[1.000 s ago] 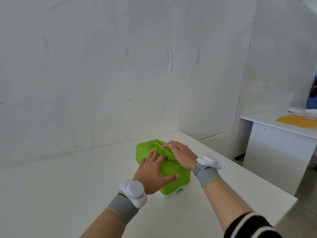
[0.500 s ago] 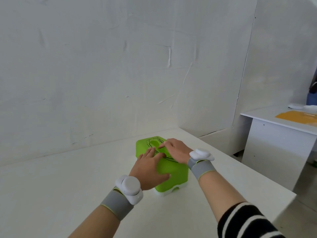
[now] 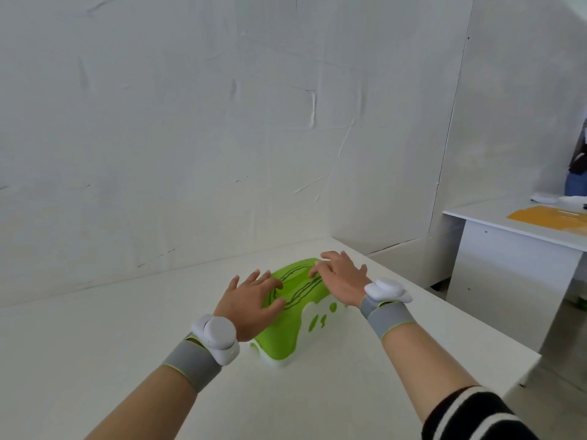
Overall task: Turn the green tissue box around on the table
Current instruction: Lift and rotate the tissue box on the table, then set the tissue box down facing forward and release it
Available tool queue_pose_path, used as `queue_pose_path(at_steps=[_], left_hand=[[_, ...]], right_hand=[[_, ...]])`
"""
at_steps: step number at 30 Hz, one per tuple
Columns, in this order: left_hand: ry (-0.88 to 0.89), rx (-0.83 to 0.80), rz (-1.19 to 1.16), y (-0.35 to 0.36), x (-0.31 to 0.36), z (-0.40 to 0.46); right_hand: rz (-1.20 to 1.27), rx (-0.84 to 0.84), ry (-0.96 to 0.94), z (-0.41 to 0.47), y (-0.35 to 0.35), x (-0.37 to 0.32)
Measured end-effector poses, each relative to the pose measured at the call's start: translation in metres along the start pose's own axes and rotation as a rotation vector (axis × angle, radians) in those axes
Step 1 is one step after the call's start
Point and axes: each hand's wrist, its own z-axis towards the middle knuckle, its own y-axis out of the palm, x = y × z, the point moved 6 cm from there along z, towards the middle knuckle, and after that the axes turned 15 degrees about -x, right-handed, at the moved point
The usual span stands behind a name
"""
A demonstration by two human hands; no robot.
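The green tissue box (image 3: 286, 338) with a white base and a white patterned side sits on the white table (image 3: 95, 344), its long axis running from near-left to far-right. My left hand (image 3: 251, 301) lies flat on the left part of its lid, fingers spread. My right hand (image 3: 341, 276) presses on the far right end of the lid, fingers curled over the edge. Both wrists wear grey bands with white trackers. The dark outlined slot on the lid shows between the hands.
A white wall stands close behind the table. The table's right edge (image 3: 476, 319) runs diagonally near my right arm. A second white desk (image 3: 508, 249) with an orange sheet (image 3: 546, 215) stands to the right across a gap of floor.
The box has rotated under both hands: its white patterned side now faces me. My right hand swung to the far right end and my left hand slid along the left of the lid.
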Motion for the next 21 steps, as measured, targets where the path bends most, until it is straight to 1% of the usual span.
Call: queue_pose_path(at_steps=[4, 7, 12, 15, 17, 21], left_hand=[[-0.061, -0.018, -0.028, -0.003, -0.016, -0.001], [-0.072, -0.044, -0.053, 0.001, -0.023, -0.001], [-0.075, -0.065, -0.049, 0.004, -0.020, 0.002], [-0.067, -0.068, -0.026, 0.002, -0.020, 0.002], [-0.041, -0.033, -0.021, -0.004, -0.017, 0.001], [0.053, 0.104, -0.014, -0.022, -0.004, -0.003]], right_hand=[[0.067, 0.023, -0.013, -0.010, -0.005, 0.016], [0.135, 0.031, -0.032, -0.019, -0.002, 0.024], [0.155, 0.038, -0.045, -0.024, 0.004, 0.025], [0.109, 0.012, -0.056, -0.022, 0.005, 0.024], [0.070, -0.005, -0.079, -0.022, 0.004, 0.019], [0.011, 0.025, -0.173, -0.025, -0.001, 0.000]])
